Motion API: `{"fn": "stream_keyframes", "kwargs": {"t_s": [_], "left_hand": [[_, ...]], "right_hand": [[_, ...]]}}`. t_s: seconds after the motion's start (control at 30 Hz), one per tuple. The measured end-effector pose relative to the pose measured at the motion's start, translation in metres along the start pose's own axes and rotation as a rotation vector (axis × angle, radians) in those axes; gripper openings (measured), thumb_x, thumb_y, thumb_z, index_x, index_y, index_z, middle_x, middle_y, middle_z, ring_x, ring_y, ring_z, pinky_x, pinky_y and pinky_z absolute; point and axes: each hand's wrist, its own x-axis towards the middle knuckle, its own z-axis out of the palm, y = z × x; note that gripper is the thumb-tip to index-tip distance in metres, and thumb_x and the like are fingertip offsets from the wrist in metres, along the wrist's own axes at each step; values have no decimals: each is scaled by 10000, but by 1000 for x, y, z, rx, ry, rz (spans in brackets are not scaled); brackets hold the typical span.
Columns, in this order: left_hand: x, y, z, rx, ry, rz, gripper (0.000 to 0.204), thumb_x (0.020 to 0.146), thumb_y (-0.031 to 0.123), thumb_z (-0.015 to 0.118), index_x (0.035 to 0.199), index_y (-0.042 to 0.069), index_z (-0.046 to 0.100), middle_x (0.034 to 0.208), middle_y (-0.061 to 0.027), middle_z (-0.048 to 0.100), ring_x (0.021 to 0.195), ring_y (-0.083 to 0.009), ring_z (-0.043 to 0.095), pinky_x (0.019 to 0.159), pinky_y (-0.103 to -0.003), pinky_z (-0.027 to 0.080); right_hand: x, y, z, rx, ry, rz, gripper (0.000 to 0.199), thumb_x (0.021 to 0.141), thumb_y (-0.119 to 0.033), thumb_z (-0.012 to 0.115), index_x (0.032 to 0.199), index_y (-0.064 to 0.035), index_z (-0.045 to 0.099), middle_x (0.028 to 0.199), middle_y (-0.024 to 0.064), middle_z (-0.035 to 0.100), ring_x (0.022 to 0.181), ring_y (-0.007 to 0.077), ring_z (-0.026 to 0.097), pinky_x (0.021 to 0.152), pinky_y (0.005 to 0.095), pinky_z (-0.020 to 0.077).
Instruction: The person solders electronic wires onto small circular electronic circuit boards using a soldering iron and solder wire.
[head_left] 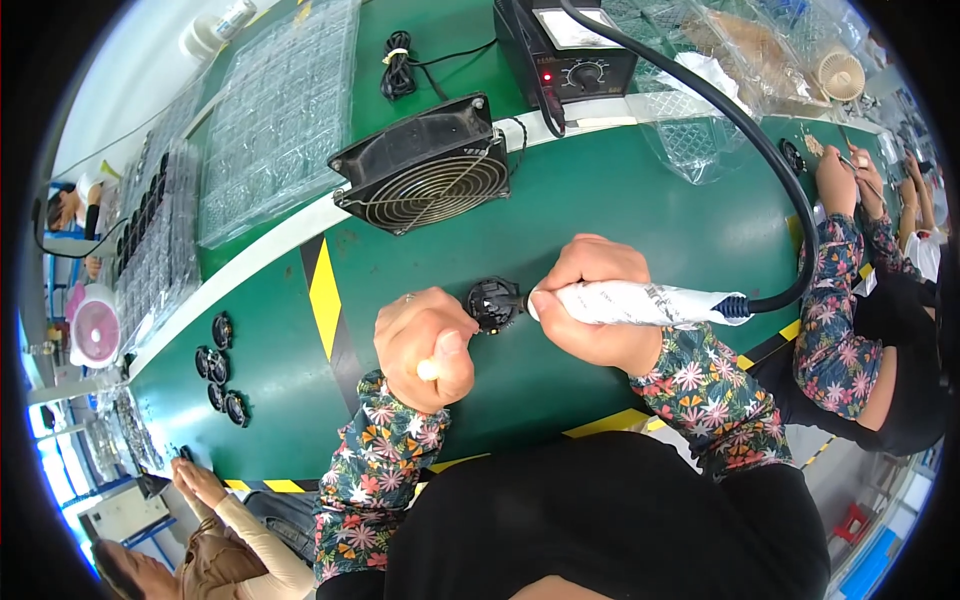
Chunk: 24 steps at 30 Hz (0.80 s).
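Between left hand (422, 342) and right hand (603, 345), a round black part (492, 305).

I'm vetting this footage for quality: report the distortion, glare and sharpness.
Head view: the long white rail bows and black surrounds the image; head view: clear plastic trays catch scattered glare; head view: the square black wire-grilled fan looks fairly crisp, the small round black part dark, its fine detail unclear.
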Motion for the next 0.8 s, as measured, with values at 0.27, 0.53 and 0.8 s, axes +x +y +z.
{"fn": "stream_keyframes", "kwargs": {"t_s": [0.27,0.53,0.8], "left_hand": [[-2,-1,0,-27,60,-91,277,845,152,473,598,27,473,567,-93,547,428,-218,486,417,-312,366],[0,-2,-2,-20,54,-100,264,844,141,475,606,27,482,573,-93,542,433,-217,485,420,-311,364],[1,-3,-1,-24,50,-94,237,832,119,486,612,32,480,571,-87,536,434,-217,486,422,-313,366]], "right_hand": [[-1,0,1,-11,-6,11,146,669,-14,661,657,-68,526,556,24,525,500,175,489,476,305,376],[4,0,-1,1,-65,-71,148,646,-29,663,652,-71,521,532,22,500,462,192,470,459,311,357],[6,0,2,-29,-118,-224,145,630,-29,657,643,-76,520,505,22,464,411,204,429,440,320,321]]}}
